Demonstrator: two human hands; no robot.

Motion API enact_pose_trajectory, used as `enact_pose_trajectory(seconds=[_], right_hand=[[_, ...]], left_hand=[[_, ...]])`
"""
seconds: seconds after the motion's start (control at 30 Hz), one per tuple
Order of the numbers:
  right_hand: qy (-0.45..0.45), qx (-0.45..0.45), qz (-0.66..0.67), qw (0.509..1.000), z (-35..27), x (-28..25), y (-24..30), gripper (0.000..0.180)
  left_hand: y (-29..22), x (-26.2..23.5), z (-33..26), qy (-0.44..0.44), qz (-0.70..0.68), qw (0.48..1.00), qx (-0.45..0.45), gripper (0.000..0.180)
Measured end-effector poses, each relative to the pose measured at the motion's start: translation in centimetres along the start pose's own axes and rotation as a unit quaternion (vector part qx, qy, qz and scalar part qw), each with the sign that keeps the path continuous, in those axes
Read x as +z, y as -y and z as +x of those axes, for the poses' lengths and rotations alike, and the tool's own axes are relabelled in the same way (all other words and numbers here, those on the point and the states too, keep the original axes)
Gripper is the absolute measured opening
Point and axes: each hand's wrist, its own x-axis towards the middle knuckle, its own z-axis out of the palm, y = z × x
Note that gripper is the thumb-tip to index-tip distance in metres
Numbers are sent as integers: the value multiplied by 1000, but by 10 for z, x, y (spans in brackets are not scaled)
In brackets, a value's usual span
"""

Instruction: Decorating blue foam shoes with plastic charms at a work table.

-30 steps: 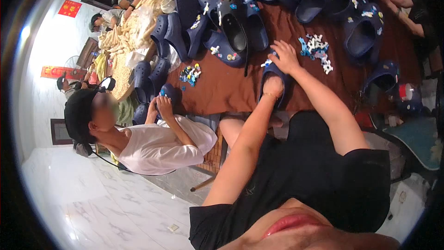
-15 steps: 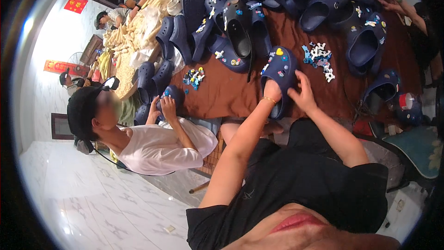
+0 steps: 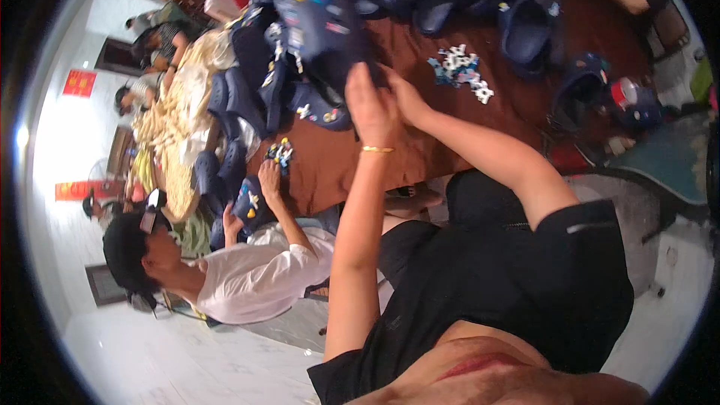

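Navy clog [image 3: 322,30], brown tablecloth [image 3: 319,165]

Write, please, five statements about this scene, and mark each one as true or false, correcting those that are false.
1. The left hand and the right hand are both at the heel end of a dark blue clog. True.
2. The gold bracelet is on the right wrist. False: it is on the left wrist.
3. The large cloth is green. False: it is brown.
4. The person in the white shirt has one hand by a small pile of charms. True.
5. The charm pile to the clog's right is all yellow. False: it looks white and blue.
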Motion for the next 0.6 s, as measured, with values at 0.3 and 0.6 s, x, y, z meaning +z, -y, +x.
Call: enact_pose_trajectory(seconds=[0.3, 0.6], right_hand=[[-115, -175, -257, 943, 23, -10, 61, 44], [-481, -49, -680, 551, -3, -218, 135, 60]], left_hand=[[22, -25, -50, 34, -1, 996, -76, 58], [37, -24, -138, 201, -24, 965, -169, 48]])
